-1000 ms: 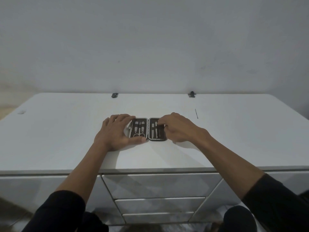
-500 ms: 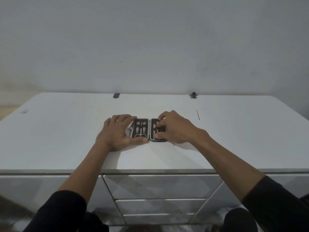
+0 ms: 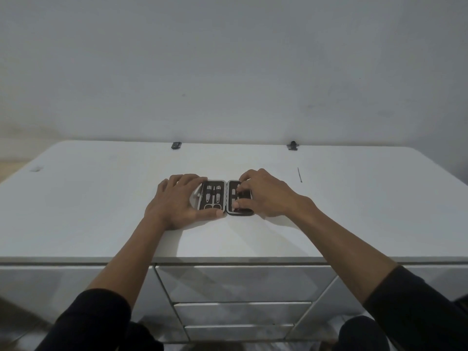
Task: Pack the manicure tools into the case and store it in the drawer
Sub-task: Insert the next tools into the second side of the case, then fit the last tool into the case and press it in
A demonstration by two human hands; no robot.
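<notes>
The manicure case (image 3: pixel 225 197) lies open flat on the white tabletop (image 3: pixel 101 198), near its middle, and everything else I place from that case. My left hand (image 3: pixel 177 201) rests on the case's left side: fingers laid out nearly straight along the outer edge, thumb stretched along the near edge of the left half, so this grip is spread and presses rather than pinches. In that left half I can see the scissors (image 3: pixel 212 206) with their loops toward me and two shiny clippers (image 3: pixel 208 193) above them, all seated in the dark lining. My right hand (image 3: pixel 266 193) covers the case's right half; its fingers curl down onto the tools there and the thumb presses at the near edge, but whether this grip pinches one tool I cannot tell, as the fingers hide it. A thin dark pin-like tool (image 3: pixel 299 174) lies well to the right of the case, apart from it. Below the tabletop, nearer to me than the case, the white drawers (image 3: pixel 243 282) are closed.
</notes>
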